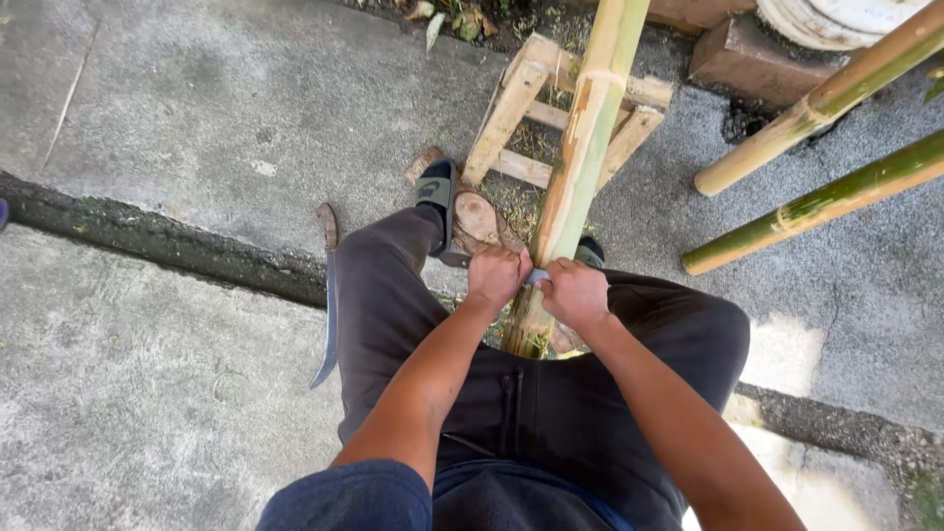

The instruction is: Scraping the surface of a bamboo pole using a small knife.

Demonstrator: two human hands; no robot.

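Note:
A long bamboo pole [586, 138], partly stripped pale, runs from between my knees up over a small wooden frame [521, 98]. My left hand [495, 276] and my right hand [574, 293] are fisted on either side of the pole, both gripping a small grey-blue blade tool [537, 277] laid across it. The tool's middle is mostly hidden by my fingers. My left foot in a dark sandal [436, 192] rests on a round wood block [478, 216].
A long curved knife [328, 295] lies on the concrete left of my leg, beside a dark crack. Two more bamboo poles [816, 103] [826, 202] lean in from the right. Bricks [747, 54] and a round pale object sit at top right.

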